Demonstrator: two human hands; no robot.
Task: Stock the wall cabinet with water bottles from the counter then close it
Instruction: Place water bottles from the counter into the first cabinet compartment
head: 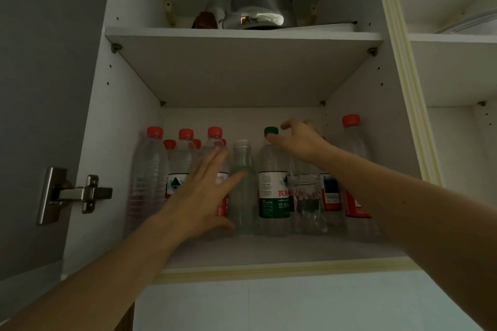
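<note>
- Water bottles (pixel 274 191) stood upright in a crowded row on the lower shelf (pixel 269 252) of the open wall cabinet (pixel 88 196), directly beyond both raised hands, their long axes vertical.
- Left hand (pixel 204 196) was spread, fingers straight and fanned across the red-labelled bottle (pixel 222 204), its thumb reaching toward the uncapped clear bottle (pixel 243 185) just to its right; whether it pressed or only hovered I couldn't tell.
- Right hand (pixel 298 140) sat higher and deeper in, fingers loosely curved above the bottle tops, thumb beside the green cap (pixel 271 131). It seemed to grip nothing, though blur hid its fingertips.
- Between the hands stood the capless bottle and the green-labelled one, both within a short reach of either hand.
- By my guess the row was being nudged tighter; the left hand was nearer the capless bottle.
- Door hinge (pixel 78 193) lay off to the left of the left arm, so closing would likely fall to that arm.
- A steel kettle (pixel 255 5) sat on the shelf above.
</note>
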